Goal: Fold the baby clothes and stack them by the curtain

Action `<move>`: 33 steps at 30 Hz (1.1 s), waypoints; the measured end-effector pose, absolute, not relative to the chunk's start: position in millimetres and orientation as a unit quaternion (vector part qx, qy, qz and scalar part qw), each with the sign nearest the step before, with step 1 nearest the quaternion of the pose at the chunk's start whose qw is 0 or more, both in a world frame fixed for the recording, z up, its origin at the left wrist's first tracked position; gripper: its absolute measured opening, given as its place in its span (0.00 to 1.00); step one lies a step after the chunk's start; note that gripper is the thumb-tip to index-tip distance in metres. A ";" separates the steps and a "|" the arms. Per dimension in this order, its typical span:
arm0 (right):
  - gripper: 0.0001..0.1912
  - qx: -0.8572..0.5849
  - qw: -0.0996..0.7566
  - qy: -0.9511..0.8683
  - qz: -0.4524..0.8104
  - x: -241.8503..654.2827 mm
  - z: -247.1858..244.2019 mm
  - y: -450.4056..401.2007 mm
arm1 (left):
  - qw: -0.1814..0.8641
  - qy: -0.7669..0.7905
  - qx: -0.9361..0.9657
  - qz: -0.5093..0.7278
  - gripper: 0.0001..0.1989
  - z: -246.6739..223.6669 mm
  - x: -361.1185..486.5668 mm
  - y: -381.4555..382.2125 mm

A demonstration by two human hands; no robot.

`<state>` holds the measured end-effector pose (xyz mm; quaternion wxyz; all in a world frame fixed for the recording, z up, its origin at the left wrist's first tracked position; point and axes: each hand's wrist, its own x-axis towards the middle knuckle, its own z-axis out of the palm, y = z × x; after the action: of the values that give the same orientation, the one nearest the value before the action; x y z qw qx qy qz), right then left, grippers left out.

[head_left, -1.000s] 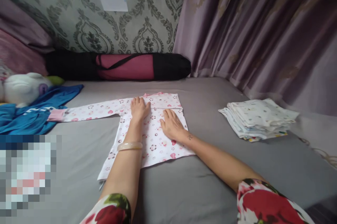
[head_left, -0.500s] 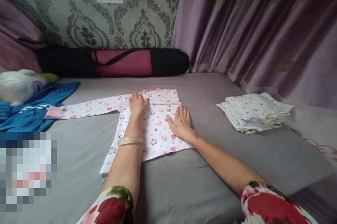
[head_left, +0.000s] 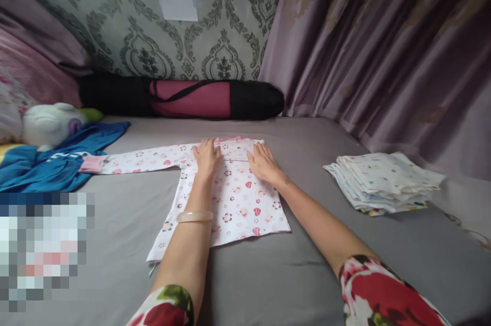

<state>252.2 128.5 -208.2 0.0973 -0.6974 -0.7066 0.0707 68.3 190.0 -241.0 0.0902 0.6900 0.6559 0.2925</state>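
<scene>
A white long-sleeved child's shirt with pink hearts and flowers lies flat on the grey bed sheet. One sleeve, ending in a pink cuff, stretches out to the left, while the other is folded across the top of the body. My left hand rests flat on the upper part near the collar, fingers apart. To its right, my right hand lies with fingers stretched out on the folded sleeve's edge. Neither hand grips the cloth.
A stack of folded white cloths sits to the right. On the left are a blue garment and a white plush toy. A long black and maroon bag lies along the wall, beside purple curtains.
My right hand has slid up the shirt from its right side to the folded sleeve near the top. The left hand stays by the collar. The view has shifted slightly.
</scene>
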 end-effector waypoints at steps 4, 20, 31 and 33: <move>0.35 -0.721 0.101 -0.680 0.079 239.0 -222.7 174.1 | 0.093 0.646 0.714 0.252 0.24 -242.2 70.6 189.2; 0.36 -0.727 0.106 -0.677 0.048 243.9 -247.3 176.7 | 0.077 0.714 0.667 0.198 0.30 -249.6 66.4 182.5; 0.34 -0.536 0.063 -0.832 0.130 283.6 -230.4 46.6 | 0.035 0.714 0.663 0.221 0.25 -248.9 66.7 177.3; 0.32 -0.497 0.057 -0.853 0.149 291.8 -224.2 17.8 | 0.027 0.718 0.656 0.229 0.24 -247.9 66.3 177.3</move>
<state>291.8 17.8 -224.2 0.0570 -0.4972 -0.8529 0.1486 66.3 177.3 -247.9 0.0265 0.6563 0.7185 0.2288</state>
